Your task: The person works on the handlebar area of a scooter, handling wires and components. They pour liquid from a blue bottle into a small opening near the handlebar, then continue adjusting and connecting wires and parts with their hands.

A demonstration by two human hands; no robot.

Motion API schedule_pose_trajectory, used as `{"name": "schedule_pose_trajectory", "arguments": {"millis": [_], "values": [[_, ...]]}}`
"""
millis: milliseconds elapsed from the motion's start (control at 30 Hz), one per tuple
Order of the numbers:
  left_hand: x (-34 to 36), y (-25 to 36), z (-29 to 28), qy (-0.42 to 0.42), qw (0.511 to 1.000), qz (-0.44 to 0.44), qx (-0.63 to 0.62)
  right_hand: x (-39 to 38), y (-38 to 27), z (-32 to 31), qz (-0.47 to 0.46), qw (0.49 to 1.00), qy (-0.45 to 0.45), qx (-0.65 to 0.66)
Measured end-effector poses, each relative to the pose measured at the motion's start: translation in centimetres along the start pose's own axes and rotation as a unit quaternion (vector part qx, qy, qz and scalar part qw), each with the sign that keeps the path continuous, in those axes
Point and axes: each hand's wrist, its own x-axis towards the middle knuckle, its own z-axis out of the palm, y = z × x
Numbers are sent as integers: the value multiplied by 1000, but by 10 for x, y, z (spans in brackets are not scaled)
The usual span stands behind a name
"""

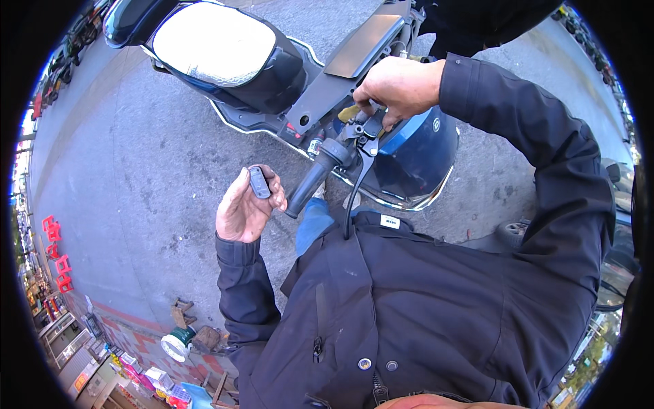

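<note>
In my left hand (246,204) I hold a small dark grey oblong piece (259,183) with rounded ends, between thumb and fingers; its kind does not show clearly. My right hand (402,87) reaches over the scooter's handlebar, fingers bent down beside a small dark rectangular housing (372,127) near the brake lever (365,163). What those fingertips grip, if anything, is hidden. The black rubber handlebar grip (310,185) points toward me, just right of my left hand. A black cable hangs from the bar against my jacket.
The scooter's dark blue front panel (415,160) lies under my right forearm. Beyond stands a black seat (272,68) with a silvery white top. Red objects (56,255) are at far left. A green and white container (177,344) sits on the ground at lower left.
</note>
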Motion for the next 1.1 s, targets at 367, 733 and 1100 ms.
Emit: {"name": "schedule_pose_trajectory", "arguments": {"millis": [367, 733, 1100], "values": [[7, 1, -1, -6, 999, -15, -42, 17, 6, -5, -18, 991, -77, 104], [9, 2, -9, -2, 999, -27, -43, 8, 19, 14, -56, 991, -25, 117], [12, 10, -1, -1, 999, -46, 19, -16, 20, 41, -83, 986, 142, 32]]}}
